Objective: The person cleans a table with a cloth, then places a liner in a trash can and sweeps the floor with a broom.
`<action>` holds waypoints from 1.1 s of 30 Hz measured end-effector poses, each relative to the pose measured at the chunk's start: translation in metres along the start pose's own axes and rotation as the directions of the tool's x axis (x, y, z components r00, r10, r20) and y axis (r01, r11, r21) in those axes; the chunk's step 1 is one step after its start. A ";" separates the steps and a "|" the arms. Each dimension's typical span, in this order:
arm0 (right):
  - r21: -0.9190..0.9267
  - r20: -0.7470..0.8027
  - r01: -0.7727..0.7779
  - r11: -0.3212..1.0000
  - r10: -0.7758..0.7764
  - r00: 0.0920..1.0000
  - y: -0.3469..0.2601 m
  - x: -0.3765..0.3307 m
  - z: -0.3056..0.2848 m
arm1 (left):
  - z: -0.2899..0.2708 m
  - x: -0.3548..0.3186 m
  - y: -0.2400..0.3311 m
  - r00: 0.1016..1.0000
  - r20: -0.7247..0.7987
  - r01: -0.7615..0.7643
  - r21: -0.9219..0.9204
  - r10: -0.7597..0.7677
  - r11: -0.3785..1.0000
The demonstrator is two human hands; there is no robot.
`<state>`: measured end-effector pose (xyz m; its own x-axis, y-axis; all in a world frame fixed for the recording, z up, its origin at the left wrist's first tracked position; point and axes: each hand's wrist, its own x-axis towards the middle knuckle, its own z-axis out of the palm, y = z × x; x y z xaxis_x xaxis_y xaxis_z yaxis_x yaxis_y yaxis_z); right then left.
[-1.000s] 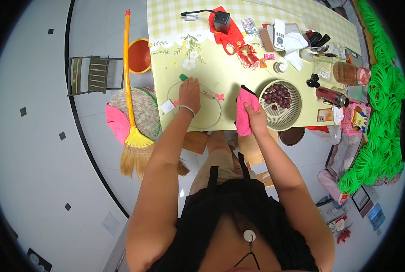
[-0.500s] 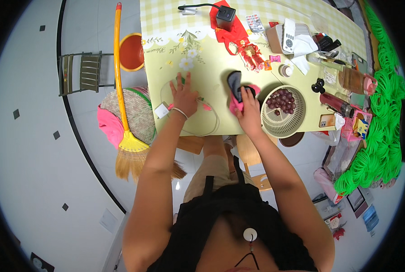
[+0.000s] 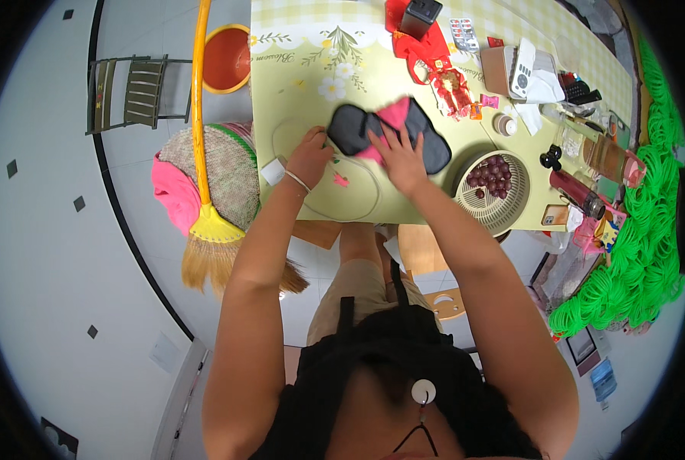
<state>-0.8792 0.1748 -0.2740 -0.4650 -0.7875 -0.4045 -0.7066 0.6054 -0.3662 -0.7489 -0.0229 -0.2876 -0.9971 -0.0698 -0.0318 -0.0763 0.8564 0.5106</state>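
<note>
Currently, far left of frame: a slatted dark chair (image 3: 132,92) on the grey floor, then a yellow-handled broom (image 3: 201,138) running top to bottom, bristles at lower left, lying across a woven cushion (image 3: 231,172) with pink fabric (image 3: 172,193) beside it. An orange bowl (image 3: 226,57) sits at upper centre-left, just off the edge of the table (image 3: 296,84), which has a pale green floral cloth. Left hand (image 3: 309,156) is centre frame, fingers curled, touching the left end of a dark grey and pink cloth item (image 3: 388,132) that lies flat on the table; whether it pinches the edge, cannot tell. Right hand (image 3: 401,159) is just right of it, fingers spread, palm pressed down on the item's middle. A thin wire hoop (image 3: 358,211) lies on the table under both wrists. Right of the hands: a cream basket (image 3: 503,207) holding dark red fruit (image 3: 492,175). Upper right: a red packet pile (image 3: 427,46) and assorted clutter. Far right edge: bright green coiled cord (image 3: 641,238).
</note>
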 end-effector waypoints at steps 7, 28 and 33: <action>-0.076 0.147 -0.015 0.997 0.026 0.989 0.007 -0.107 0.043 | -0.035 -0.006 0.004 0.990 -0.143 -0.019 -0.170 -0.006 0.985; -0.030 0.019 -0.122 0.992 0.123 0.992 -0.016 0.013 -0.008 | -0.092 -0.037 0.052 0.812 -0.489 0.187 -0.301 -0.319 0.935; -0.080 0.002 -0.025 0.996 0.025 1.000 -0.018 -0.027 0.023 | -0.107 -0.049 0.050 0.771 -0.546 0.186 -0.301 -0.329 0.935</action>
<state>-0.8413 0.1873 -0.2761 -0.4820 -0.7716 -0.4151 -0.7351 0.6139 -0.2877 -0.7025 -0.0315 -0.1681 -0.7386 -0.6149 0.2763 -0.2545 0.6339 0.7303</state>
